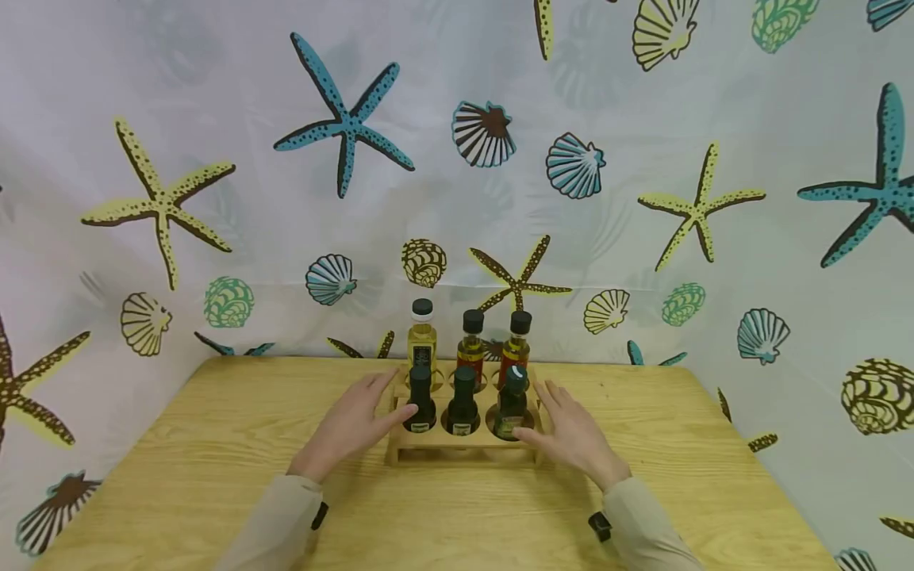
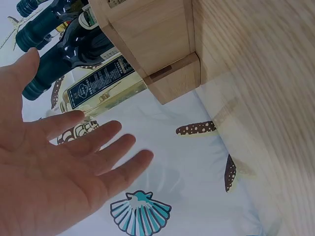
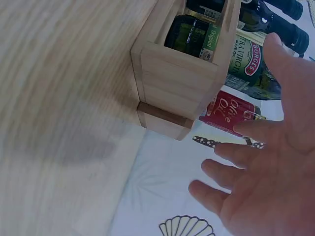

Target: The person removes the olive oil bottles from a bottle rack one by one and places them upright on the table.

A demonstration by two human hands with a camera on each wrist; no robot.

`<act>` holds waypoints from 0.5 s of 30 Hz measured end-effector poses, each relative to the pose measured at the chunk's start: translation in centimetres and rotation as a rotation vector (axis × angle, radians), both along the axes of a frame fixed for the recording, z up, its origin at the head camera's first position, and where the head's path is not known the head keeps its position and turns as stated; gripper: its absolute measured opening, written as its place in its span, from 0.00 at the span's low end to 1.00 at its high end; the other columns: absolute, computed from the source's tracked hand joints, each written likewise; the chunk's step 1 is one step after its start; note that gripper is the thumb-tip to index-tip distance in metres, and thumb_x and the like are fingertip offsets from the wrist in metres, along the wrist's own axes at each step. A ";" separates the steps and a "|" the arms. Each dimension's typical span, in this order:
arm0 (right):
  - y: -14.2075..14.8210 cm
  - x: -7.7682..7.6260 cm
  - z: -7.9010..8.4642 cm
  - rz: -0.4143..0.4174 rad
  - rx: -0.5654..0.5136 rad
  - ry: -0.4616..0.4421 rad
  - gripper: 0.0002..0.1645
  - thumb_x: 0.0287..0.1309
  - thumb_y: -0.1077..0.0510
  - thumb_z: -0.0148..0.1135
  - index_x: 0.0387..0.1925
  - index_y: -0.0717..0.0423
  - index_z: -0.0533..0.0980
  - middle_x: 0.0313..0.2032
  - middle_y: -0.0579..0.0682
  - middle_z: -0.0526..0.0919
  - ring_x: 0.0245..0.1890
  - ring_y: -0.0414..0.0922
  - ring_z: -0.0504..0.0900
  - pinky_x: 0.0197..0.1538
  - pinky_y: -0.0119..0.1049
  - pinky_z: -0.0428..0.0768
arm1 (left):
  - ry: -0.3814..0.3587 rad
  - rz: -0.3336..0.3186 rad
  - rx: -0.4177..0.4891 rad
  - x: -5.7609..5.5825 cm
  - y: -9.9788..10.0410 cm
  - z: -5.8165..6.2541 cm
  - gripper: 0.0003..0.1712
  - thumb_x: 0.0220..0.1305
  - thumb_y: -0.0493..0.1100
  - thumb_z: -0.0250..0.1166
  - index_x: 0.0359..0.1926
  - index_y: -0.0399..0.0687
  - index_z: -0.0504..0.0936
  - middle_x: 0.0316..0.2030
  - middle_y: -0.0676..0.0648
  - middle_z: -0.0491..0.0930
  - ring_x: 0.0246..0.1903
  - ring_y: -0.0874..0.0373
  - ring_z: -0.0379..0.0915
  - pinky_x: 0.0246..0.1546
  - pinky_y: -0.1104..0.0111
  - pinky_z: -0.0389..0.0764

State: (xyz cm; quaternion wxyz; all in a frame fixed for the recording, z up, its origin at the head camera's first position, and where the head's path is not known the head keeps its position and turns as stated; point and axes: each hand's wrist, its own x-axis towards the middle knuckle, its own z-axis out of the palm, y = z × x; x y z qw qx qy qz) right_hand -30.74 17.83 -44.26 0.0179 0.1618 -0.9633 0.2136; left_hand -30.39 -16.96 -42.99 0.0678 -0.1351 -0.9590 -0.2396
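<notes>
A two-tier wooden bottle rack (image 1: 467, 456) stands on the table with two rows of bottles in its round holes. My left hand (image 1: 355, 426) is spread at the rack's left side, its thumb near a dark bottle (image 1: 420, 396) in the front row. On the other side my right hand (image 1: 571, 428) is spread too, with the thumb by a green olive oil bottle (image 1: 511, 403). Between these two sits another dark bottle (image 1: 463, 400). Behind are a pale-yellow oil bottle (image 1: 422, 345) and two red-labelled bottles, one of them olive oil (image 3: 229, 112). Both palms appear bare in the wrist views.
The light wooden table (image 1: 250, 428) extends to both sides and in front of the rack. A white cloth (image 1: 457, 198) printed with starfish and shells hangs behind and at the sides. Dark straps with small devices sit at both wrists.
</notes>
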 end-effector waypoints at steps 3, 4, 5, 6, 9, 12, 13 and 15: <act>0.0 0.0 -0.3 -0.011 -0.138 -0.024 0.54 0.56 0.32 0.64 0.76 0.51 0.55 0.75 0.58 0.56 0.73 0.61 0.59 0.68 0.61 0.63 | -0.023 -0.011 0.093 -0.2 -0.1 0.1 0.50 0.63 0.71 0.57 0.76 0.49 0.56 0.71 0.37 0.62 0.69 0.36 0.59 0.65 0.40 0.64; 0.0 0.0 -0.4 -0.010 -0.188 -0.034 0.54 0.55 0.35 0.67 0.75 0.52 0.57 0.74 0.58 0.58 0.72 0.61 0.61 0.67 0.61 0.65 | -0.023 -0.014 0.123 -0.2 -0.1 0.1 0.49 0.63 0.70 0.58 0.76 0.49 0.57 0.71 0.37 0.63 0.68 0.37 0.61 0.64 0.41 0.65; 0.0 0.0 -0.5 -0.013 -0.234 -0.044 0.52 0.54 0.37 0.69 0.74 0.52 0.59 0.73 0.58 0.60 0.71 0.61 0.62 0.66 0.60 0.67 | -0.021 -0.020 0.157 -0.3 -0.1 0.1 0.49 0.63 0.69 0.60 0.75 0.49 0.58 0.70 0.37 0.64 0.68 0.37 0.62 0.63 0.41 0.66; 0.0 0.0 -0.7 -0.015 -0.279 -0.050 0.51 0.54 0.39 0.71 0.73 0.53 0.61 0.72 0.58 0.62 0.70 0.60 0.63 0.65 0.59 0.69 | -0.024 -0.018 0.197 -0.3 -0.1 0.2 0.47 0.63 0.67 0.61 0.75 0.50 0.59 0.69 0.38 0.66 0.67 0.38 0.64 0.62 0.42 0.68; 0.1 0.0 -1.1 -0.026 -0.406 -0.086 0.47 0.52 0.44 0.73 0.71 0.53 0.65 0.70 0.57 0.66 0.66 0.61 0.69 0.61 0.56 0.75 | -0.024 -0.005 0.304 -0.5 0.0 0.1 0.44 0.62 0.64 0.65 0.73 0.54 0.63 0.64 0.39 0.72 0.63 0.40 0.69 0.59 0.43 0.73; 0.3 0.1 -1.4 -0.055 -0.536 -0.170 0.44 0.53 0.47 0.74 0.69 0.51 0.68 0.70 0.56 0.67 0.64 0.62 0.72 0.58 0.55 0.78 | -0.032 0.005 0.416 -0.7 0.2 0.1 0.41 0.59 0.61 0.69 0.70 0.56 0.67 0.61 0.40 0.76 0.60 0.43 0.73 0.57 0.45 0.75; 0.4 0.1 -1.5 -0.056 -0.576 -0.206 0.43 0.54 0.48 0.73 0.69 0.51 0.68 0.70 0.56 0.67 0.64 0.62 0.72 0.57 0.55 0.78 | -0.035 0.004 0.445 -0.7 0.2 0.1 0.40 0.59 0.60 0.70 0.69 0.56 0.68 0.60 0.41 0.76 0.59 0.43 0.74 0.57 0.46 0.75; 0.5 0.1 -1.6 -0.057 -0.664 -0.288 0.41 0.55 0.49 0.72 0.69 0.50 0.68 0.70 0.56 0.66 0.66 0.62 0.69 0.58 0.55 0.78 | -0.045 -0.009 0.498 -0.8 0.3 0.0 0.39 0.59 0.57 0.71 0.68 0.54 0.69 0.59 0.40 0.77 0.59 0.44 0.74 0.57 0.47 0.76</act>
